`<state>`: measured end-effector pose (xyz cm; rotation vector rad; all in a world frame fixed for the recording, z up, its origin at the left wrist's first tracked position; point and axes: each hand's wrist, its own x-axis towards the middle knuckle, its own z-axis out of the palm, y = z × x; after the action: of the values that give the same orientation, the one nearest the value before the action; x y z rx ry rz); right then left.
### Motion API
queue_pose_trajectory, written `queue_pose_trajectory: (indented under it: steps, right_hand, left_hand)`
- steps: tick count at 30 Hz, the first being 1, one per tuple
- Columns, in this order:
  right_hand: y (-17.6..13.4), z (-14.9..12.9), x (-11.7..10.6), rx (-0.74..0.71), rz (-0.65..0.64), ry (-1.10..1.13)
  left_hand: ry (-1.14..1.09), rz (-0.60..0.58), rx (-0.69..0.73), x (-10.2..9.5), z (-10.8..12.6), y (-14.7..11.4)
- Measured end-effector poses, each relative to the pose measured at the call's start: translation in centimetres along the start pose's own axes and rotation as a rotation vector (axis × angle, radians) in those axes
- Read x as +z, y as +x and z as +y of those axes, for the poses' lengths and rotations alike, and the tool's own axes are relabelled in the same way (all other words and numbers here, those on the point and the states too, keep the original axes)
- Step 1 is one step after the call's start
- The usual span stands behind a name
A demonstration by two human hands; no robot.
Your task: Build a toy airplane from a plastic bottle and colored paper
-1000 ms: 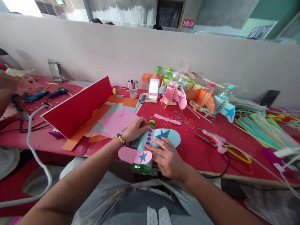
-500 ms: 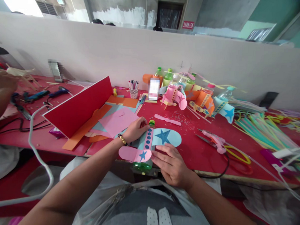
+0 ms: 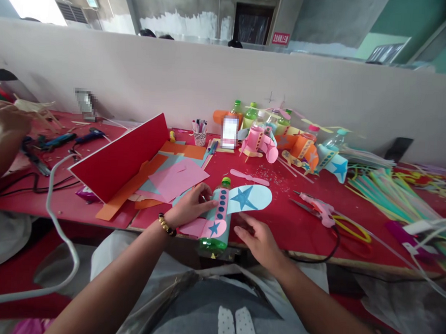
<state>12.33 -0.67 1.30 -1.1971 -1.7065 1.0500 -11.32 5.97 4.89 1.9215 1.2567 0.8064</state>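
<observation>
Red board (image 3: 123, 157) on the counter (image 3: 279, 226), orange, blue and pink paper sheets (image 3: 176, 179) beside it, left hand (image 3: 192, 205) gripping the side of a paper-decorated bottle (image 3: 222, 205) at the counter's front edge, right hand (image 3: 259, 240) loosely open just beside the bottle, pink glue gun (image 3: 325, 215)

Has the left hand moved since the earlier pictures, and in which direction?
Yes. Judged against the pink propeller lying on the red table, the left hand has shifted leftward and toward the table's near edge.
</observation>
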Motion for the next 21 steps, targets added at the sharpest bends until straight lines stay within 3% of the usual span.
queue_pose_trajectory:
  steps: [4, 8, 15, 21]
  right_hand:
    - [1.7, -1.0, 0.7, -0.008, -0.081, 0.212]
    - [2.7, -0.9, 1.1, 0.034, -0.079, 0.393]
    - [3.3, -0.3, 1.2, 0.135, -0.045, 0.530]
    - [5.5, -0.1, 0.4, 0.042, 0.042, 0.654]
  left_hand:
    - [0.064, -0.088, -0.004, 0.0, 0.7, -0.1]
    - [0.122, -0.122, 0.019, 0.1, 0.9, 0.0]
    - [0.084, 0.020, 0.061, 1.0, 2.0, -0.4]
    - [0.146, 0.147, 0.271, 1.0, 4.5, -0.5]
